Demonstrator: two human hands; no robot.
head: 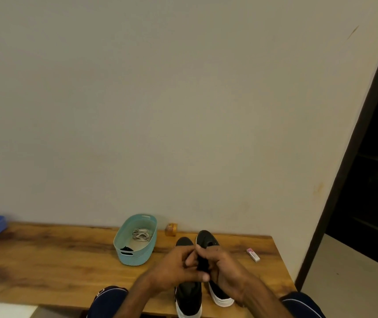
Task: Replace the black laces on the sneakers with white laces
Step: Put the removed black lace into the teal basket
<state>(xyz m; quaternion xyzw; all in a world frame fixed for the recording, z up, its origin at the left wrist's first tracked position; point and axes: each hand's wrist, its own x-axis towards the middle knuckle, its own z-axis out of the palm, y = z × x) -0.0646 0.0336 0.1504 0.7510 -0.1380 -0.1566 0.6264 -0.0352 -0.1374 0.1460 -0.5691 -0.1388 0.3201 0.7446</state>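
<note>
- Sneakers [189, 297]: black pair with white soles, side by side on desk [57, 260], toes toward the wall.
- Left hand [174, 265] and right hand [225, 270] meet above them, fingers curled round a bunched black lace [202, 263]; detail is blurred.
- White laces [141, 234] lie in teal basket [123, 255], left of the sneakers.

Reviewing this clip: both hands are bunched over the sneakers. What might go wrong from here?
The near sneaker sits at the front edge of the table; a tug from the left hand or right hand on the black lace could drag it off. The white laces lie in a loose tangle in the teal basket and may snag when lifted out.
</note>
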